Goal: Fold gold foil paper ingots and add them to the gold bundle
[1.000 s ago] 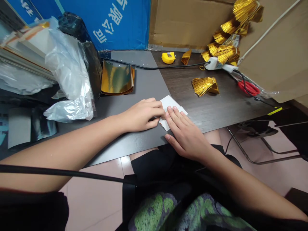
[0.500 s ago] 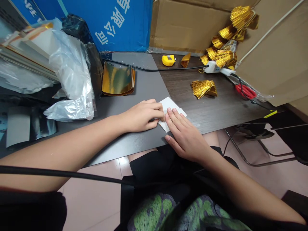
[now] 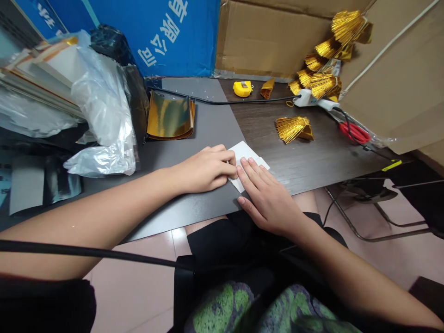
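The white paper (image 3: 247, 151) is pressed flat on the desk (image 3: 312, 157), between both hands. The right hand (image 3: 268, 196) is spread open, fingers laid across the near corner. The left hand (image 3: 204, 169) is curled at the left edge; whether anything is pinched cannot be told.

The paper (image 3: 244, 151) is plain white. Under its left part lies a mat (image 3: 208, 125), uniform grey. Under its right part the table (image 3: 312, 159) shows dark brown wood grain.

Beyond the paper:
- foil sheets (image 3: 169, 115): mirror gold with greenish reflections
- pleated fan (image 3: 290, 128): gold, finely ribbed
- tape measure (image 3: 242, 88): yellow
- board (image 3: 156, 32): blue with white characters

Right of the paper, the scissors (image 3: 354, 132) have red handles. Nearer than the paper, the garment (image 3: 225, 303) is black with green blotches.
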Tool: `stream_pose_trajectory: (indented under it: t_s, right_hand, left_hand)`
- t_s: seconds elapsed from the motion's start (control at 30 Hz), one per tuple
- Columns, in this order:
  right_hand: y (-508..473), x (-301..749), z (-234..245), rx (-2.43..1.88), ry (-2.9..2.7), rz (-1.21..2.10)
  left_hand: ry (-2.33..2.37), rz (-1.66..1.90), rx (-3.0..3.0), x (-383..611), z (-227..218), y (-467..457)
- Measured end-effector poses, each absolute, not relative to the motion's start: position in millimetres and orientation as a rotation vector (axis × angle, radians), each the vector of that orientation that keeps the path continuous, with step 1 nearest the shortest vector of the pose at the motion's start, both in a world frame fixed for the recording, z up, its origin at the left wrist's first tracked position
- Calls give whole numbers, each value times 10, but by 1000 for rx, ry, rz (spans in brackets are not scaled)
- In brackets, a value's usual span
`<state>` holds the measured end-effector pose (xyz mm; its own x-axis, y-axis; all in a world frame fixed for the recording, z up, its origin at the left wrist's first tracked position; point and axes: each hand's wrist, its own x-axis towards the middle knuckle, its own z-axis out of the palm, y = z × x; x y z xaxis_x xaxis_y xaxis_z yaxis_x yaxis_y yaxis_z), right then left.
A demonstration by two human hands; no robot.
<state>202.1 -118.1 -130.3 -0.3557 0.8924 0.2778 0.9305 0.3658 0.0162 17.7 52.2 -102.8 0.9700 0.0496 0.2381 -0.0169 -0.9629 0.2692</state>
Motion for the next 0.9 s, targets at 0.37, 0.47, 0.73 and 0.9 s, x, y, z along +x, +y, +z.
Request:
stream_pose_trajectory:
  t_s: [0.37, 0.47, 0.73, 0.9]
  right_hand:
    - [-1163, 2014, -1293, -1699, -2371, -188]
    - [-1121, 2017, -1296, -1776, -2308, -173]
    - [-993, 2071, -1269, -1991, -2233, -115]
    - [-881, 2265, -1176, -2247, -2139, -15]
  left_hand:
    - [49, 197, 2955, 178, -937, 482]
    - [104, 147, 2905, 186, -926, 487]
    - [153, 71, 2871, 187, -891, 466]
    - [155, 57, 2874, 184, -871, 451]
